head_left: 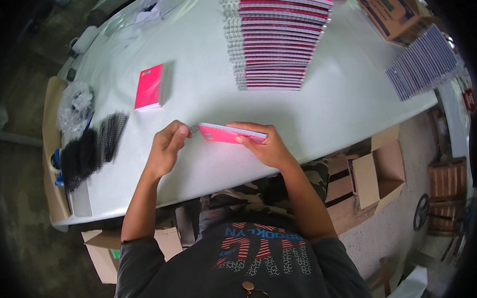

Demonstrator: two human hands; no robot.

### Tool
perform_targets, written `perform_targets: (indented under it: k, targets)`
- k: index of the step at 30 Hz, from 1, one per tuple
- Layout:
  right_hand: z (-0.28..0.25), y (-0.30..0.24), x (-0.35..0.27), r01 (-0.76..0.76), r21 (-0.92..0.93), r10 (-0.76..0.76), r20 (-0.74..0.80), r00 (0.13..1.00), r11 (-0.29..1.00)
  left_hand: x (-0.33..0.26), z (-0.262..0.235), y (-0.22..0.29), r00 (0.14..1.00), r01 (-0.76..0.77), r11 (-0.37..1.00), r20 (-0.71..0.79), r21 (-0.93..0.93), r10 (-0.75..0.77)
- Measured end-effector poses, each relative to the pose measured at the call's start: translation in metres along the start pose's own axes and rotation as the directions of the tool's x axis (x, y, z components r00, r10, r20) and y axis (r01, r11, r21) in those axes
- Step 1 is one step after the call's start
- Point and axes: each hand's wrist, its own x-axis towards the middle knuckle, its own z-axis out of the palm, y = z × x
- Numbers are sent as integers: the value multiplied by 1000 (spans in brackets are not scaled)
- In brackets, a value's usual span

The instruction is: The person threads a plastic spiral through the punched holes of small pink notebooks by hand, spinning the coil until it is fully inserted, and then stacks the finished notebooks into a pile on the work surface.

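Above the near edge of the white table (205, 97) I hold a pink-covered notebook (228, 133) tilted edge-up. My right hand (267, 145) grips its right end, thumb on the cover. My left hand (167, 149) pinches at the notebook's left end, where a spiral binding wire sits. A single pink notebook (149, 87) lies flat on the table to the left, well apart from both hands.
A tall stack of pink spiral notebooks (274, 40) stands at the back centre. Black spiral binding coils (91, 146) lie at the left edge beside a clear bag (75, 105). Fanned blue-striped notebooks (422, 64) and cardboard boxes (394, 9) sit at right; an open carton (378, 173) is on the floor.
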Motion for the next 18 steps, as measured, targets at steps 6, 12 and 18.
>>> perform_targets:
  k: [6, 12, 18]
  targets:
    - [3, 0, 1, -53, -14, 52, -22, 998, 999, -5, -1, -8, 996, -69, 995, -44, 74, 73]
    - [1, 2, 0, -35, -21, 34, -29, 999, 999, -2, 2, 2, 996, 86, 995, 27, 57, -87]
    - [1, 1, 0, -60, -3, 60, -1, 998, 998, 11, -6, 14, 934, 354, 928, 92, -116, -345]
